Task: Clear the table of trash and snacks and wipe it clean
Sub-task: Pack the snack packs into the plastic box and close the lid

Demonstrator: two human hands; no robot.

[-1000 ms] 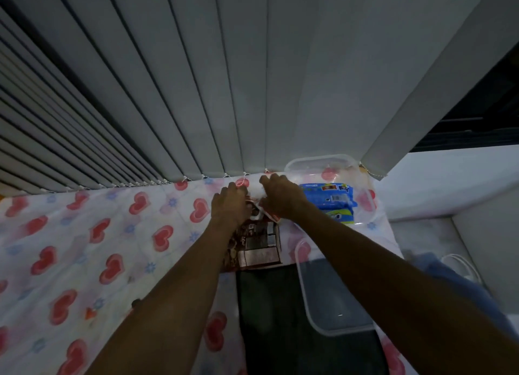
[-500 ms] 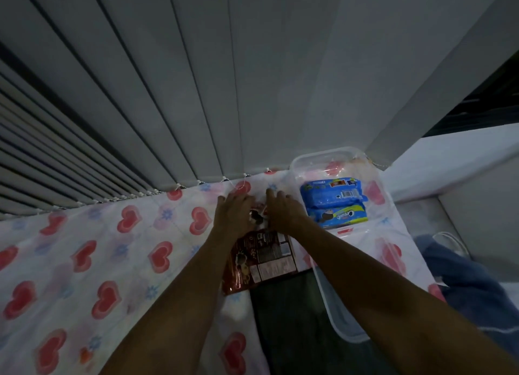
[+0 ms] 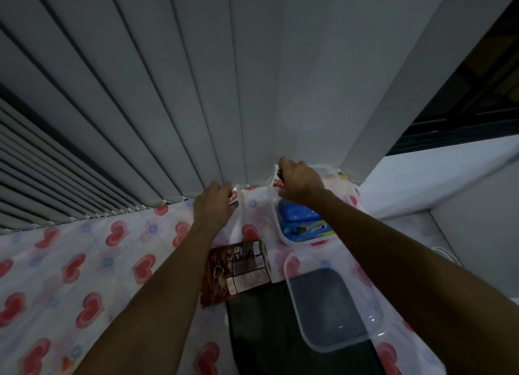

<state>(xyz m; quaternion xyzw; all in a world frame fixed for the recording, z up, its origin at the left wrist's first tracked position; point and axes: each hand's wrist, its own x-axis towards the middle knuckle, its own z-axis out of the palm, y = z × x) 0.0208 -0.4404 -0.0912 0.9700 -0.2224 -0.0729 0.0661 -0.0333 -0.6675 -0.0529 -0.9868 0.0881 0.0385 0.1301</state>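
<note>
Wrapper pieces, small and white with red print, are pinched one in each hand near the far edge of the counter: the left piece point(image 3: 234, 199) by the left hand point(image 3: 213, 206), the right piece point(image 3: 276, 182) by the right hand point(image 3: 299, 183). Both hands have their fingers closed on the scraps, held just above the heart-patterned tablecloth point(image 3: 84, 262) and apart from each other. Such film is judged very light, limp and somewhat slick, so a firm pinch at an edge or crumpling into the palm should suit it best; it will not break. A brown snack packet point(image 3: 236, 270) lies flat on the cloth nearer the front edge, between the forearms; it looks thin, flexible and crinkly, best lifted by a corner or a sealed end. A clear plastic container point(image 3: 278, 220) at the far right corner holds blue biscuit packs point(image 3: 303, 220). A clear lid point(image 3: 337, 343) rests nearer the front right, partly over a dark panel point(image 3: 258, 332). Grey vertical blinds point(image 3: 168, 93) hang behind the far edge.
</note>
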